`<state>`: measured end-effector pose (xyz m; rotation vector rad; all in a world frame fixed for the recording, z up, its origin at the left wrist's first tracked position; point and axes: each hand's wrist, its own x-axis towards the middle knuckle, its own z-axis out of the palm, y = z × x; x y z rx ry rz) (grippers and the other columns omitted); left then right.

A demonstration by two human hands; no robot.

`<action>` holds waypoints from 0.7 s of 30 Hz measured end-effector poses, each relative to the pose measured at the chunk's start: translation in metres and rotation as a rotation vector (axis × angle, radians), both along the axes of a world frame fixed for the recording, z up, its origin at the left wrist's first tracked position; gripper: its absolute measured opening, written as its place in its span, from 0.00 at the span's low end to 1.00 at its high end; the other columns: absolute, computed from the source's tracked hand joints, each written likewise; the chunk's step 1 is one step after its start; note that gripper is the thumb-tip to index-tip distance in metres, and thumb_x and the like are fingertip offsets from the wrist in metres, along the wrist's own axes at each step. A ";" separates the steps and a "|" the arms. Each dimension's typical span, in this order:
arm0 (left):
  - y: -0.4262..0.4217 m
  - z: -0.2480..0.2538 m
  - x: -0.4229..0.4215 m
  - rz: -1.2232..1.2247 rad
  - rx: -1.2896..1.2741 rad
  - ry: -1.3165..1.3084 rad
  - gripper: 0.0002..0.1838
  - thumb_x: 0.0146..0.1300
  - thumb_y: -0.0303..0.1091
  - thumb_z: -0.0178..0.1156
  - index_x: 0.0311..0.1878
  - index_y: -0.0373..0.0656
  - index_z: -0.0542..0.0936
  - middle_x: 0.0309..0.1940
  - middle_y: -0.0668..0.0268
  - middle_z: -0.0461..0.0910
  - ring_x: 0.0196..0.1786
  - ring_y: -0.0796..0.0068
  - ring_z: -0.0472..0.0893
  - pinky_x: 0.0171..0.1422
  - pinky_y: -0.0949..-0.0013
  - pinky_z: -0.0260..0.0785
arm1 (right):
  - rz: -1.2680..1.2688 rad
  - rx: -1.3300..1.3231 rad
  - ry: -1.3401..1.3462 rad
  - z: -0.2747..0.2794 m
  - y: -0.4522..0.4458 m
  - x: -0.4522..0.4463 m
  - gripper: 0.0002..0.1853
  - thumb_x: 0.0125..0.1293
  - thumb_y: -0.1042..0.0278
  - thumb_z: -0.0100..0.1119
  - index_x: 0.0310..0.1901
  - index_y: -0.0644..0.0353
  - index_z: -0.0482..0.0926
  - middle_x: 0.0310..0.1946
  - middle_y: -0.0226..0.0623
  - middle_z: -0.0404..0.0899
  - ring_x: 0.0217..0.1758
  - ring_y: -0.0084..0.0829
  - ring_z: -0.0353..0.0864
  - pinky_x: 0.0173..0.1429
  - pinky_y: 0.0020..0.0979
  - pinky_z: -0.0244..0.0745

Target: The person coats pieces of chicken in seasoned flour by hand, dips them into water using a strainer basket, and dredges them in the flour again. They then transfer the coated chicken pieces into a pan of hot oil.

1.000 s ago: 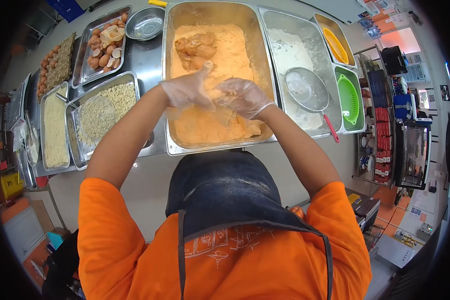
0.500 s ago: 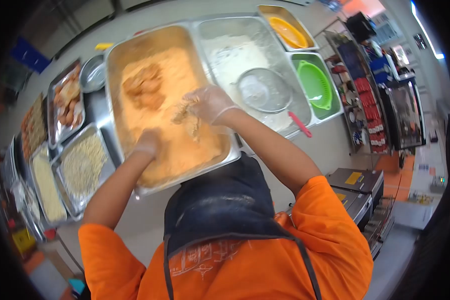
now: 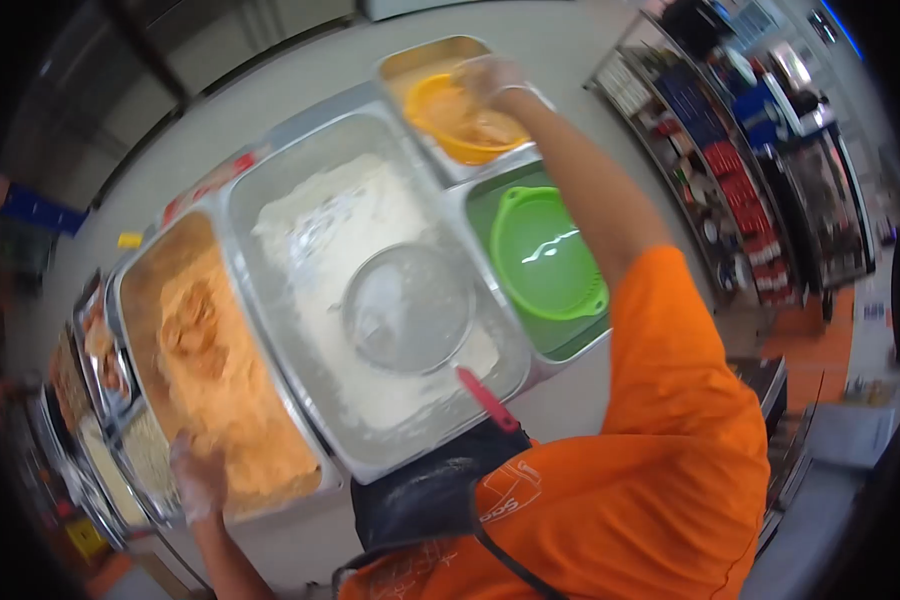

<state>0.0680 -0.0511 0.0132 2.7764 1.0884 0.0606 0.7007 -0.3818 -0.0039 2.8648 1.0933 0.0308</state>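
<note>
My right hand point(image 3: 488, 82), in a clear glove, is over the far edge of a yellow basket point(image 3: 417, 112) set in a small metal pan point(image 3: 410, 62). Motion blurs its fingers, so what they hold, if anything, cannot be made out. Wet orange contents point(image 3: 485, 128) show inside the basket. My gloved left hand point(image 3: 200, 478) is at the near left edge of a deep metal pan point(image 3: 150, 265) of orange breading powder point(image 3: 235, 420), its fingers apart and nothing visible in them. Coated orange-brown pieces point(image 3: 192, 330) lie clumped on that powder.
A large pan point(image 3: 270, 180) of white flour point(image 3: 340, 220) holds a round sieve point(image 3: 405, 305) with a pink handle point(image 3: 487, 398). To its right sits a green basket point(image 3: 540, 250) in liquid. Trays of crumbs point(image 3: 148, 455) and pieces point(image 3: 100, 345) stand left; a shelf rack point(image 3: 705, 160) stands right.
My right hand has left the orange breading pan and moved up and right to the yellow basket. My left hand has drawn back from the powder to the pan's edge. The view has shifted right.
</note>
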 end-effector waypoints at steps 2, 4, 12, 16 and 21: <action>-0.039 0.068 0.059 0.060 -0.182 0.048 0.21 0.52 0.25 0.64 0.52 0.33 0.77 0.47 0.47 0.79 0.52 0.50 0.78 0.59 0.57 0.69 | -0.053 0.072 0.110 -0.045 -0.009 0.033 0.23 0.60 0.51 0.63 0.56 0.49 0.81 0.58 0.39 0.79 0.61 0.38 0.77 0.63 0.39 0.72; -0.057 0.095 0.101 -0.124 -0.029 0.001 0.20 0.56 0.24 0.63 0.53 0.34 0.76 0.46 0.50 0.79 0.52 0.53 0.78 0.58 0.59 0.70 | -0.214 0.202 0.432 -0.008 -0.014 0.002 0.21 0.58 0.54 0.64 0.52 0.52 0.83 0.51 0.44 0.83 0.55 0.39 0.82 0.57 0.39 0.76; -0.140 0.078 0.388 -0.683 -0.243 -0.272 0.16 0.66 0.31 0.57 0.55 0.34 0.74 0.46 0.53 0.79 0.49 0.60 0.80 0.55 0.61 0.71 | -0.223 0.710 0.290 0.055 -0.104 -0.069 0.20 0.59 0.54 0.61 0.48 0.57 0.84 0.48 0.45 0.83 0.52 0.46 0.82 0.56 0.40 0.78; -0.184 0.029 0.508 -0.823 -0.201 -0.234 0.18 0.64 0.40 0.57 0.52 0.39 0.77 0.44 0.49 0.82 0.46 0.51 0.81 0.52 0.57 0.72 | -0.293 0.778 0.551 0.092 -0.154 -0.110 0.18 0.57 0.60 0.59 0.49 0.56 0.83 0.44 0.46 0.84 0.48 0.43 0.82 0.55 0.37 0.77; -0.148 0.030 0.483 -0.795 -0.121 -0.291 0.27 0.65 0.47 0.59 0.63 0.42 0.75 0.53 0.47 0.80 0.56 0.49 0.79 0.60 0.55 0.71 | -0.106 0.708 0.180 0.077 -0.165 -0.131 0.17 0.65 0.60 0.56 0.52 0.55 0.83 0.49 0.45 0.83 0.53 0.43 0.81 0.58 0.40 0.75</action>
